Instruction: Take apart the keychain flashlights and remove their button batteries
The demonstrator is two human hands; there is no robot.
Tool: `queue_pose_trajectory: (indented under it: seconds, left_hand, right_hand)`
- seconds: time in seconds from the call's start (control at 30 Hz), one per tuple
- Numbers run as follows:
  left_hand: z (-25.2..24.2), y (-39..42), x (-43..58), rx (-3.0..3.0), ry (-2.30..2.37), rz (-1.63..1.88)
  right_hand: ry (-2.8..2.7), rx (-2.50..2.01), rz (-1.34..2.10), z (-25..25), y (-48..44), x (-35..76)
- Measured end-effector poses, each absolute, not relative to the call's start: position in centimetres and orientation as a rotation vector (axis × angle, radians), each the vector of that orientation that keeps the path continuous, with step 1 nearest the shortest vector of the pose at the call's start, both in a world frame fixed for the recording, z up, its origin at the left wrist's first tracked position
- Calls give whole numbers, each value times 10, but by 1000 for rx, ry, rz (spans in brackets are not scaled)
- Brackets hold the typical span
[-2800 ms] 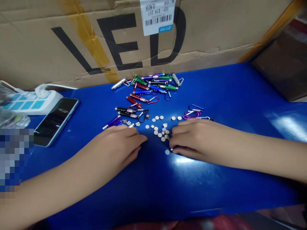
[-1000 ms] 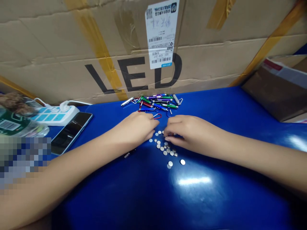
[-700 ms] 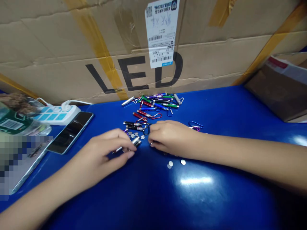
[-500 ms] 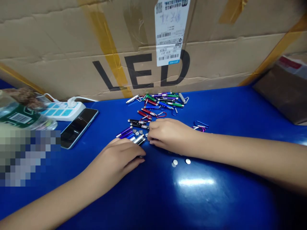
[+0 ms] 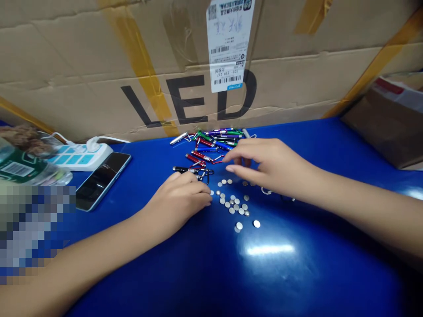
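Observation:
My left hand (image 5: 185, 198) is palm down with its fingers curled together on the blue table; whatever lies beneath them is hidden. Beside its fingertips are several small silver button cells (image 5: 232, 202), scattered over the table. Just past that hand lies a black penlight (image 5: 181, 169) with a carabiner clip. My right hand (image 5: 267, 160) hovers over the right of the pile, thumb and fingers bent but apart, with nothing visible in it. Its index fingertip is near the clip of a red penlight (image 5: 202, 156). Behind are several coloured penlights (image 5: 220, 138) in a heap.
A large cardboard box (image 5: 99, 66) marked LED stands along the back. On the left are a phone (image 5: 103, 180), a white power strip (image 5: 81, 157) with plugs, and a plastic bottle (image 5: 29, 165). Another box (image 5: 380, 125) sits at the right. Two button cells lie nearer the front.
My right hand has lifted and moved right and back, uncovering the button cells. My left hand has moved right and forward, over where the purple and silver tubes lay.

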State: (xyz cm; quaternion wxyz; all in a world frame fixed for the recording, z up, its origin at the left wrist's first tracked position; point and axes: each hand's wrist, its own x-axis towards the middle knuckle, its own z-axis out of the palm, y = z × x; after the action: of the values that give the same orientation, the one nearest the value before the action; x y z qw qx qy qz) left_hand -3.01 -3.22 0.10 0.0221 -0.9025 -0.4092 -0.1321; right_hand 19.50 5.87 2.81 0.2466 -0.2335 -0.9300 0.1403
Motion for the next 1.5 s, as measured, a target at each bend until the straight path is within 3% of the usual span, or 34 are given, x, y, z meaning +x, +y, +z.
queue_pose_trajectory:
  seconds: [0.17, 0.53, 0.8, 1.0, 1.17, 1.5]
  left_hand:
    - [19, -8, -46, -2750, -1371, -328]
    - [30, 37, -61, -2834, -1484, 303]
    - [66, 19, -47, -2810, -1434, -112]
    - [67, -7, -22, -2809, -1474, -454]
    - [54, -16, -14, -2613, -1540, -525]
    - [42, -20, -9, -2548, -1285, -416]
  right_hand:
    - [-2495, -698, 399, 25, 66, 205]
    - [-2544, -687, 501, 13, 69, 200]
    - [-2485, -474, 427, 6, 69, 191]
    - [-2320, -465, 1008, 12, 56, 186]
    - [-2141, -598, 1357, 20, 41, 185]
    - [-2232, -515, 1430, 13, 39, 191]
